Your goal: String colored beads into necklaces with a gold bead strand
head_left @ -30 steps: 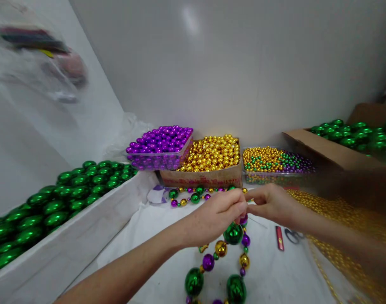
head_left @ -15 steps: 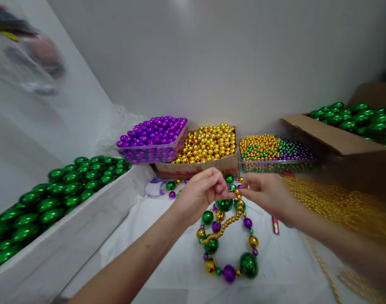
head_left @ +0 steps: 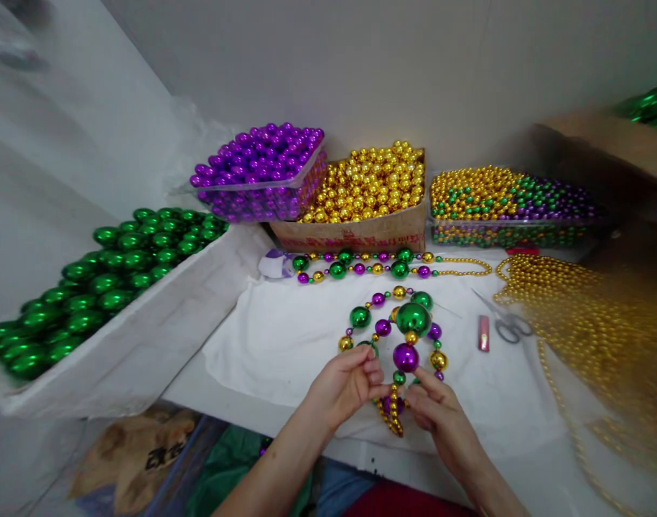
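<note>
My left hand (head_left: 345,384) and my right hand (head_left: 434,411) meet near the front edge of the white cloth (head_left: 285,337), both pinched on a bead necklace (head_left: 408,327). The necklace is a loop of big green, purple and gold balls lying on the cloth beyond my fingers. A short run of small gold beads (head_left: 393,416) hangs between the two hands. A second strand of mixed beads (head_left: 371,264) lies stretched out farther back.
A white box of green balls (head_left: 113,266) stands at the left. At the back stand a tub of purple balls (head_left: 263,169), a carton of gold balls (head_left: 368,183) and a tray of small mixed beads (head_left: 511,197). Gold strands (head_left: 586,323), scissors (head_left: 508,327) and a red lighter (head_left: 484,333) lie at the right.
Both hands have come down and toward me with the necklace, from beside the back strand to the cloth's front edge. The view has tilted down.
</note>
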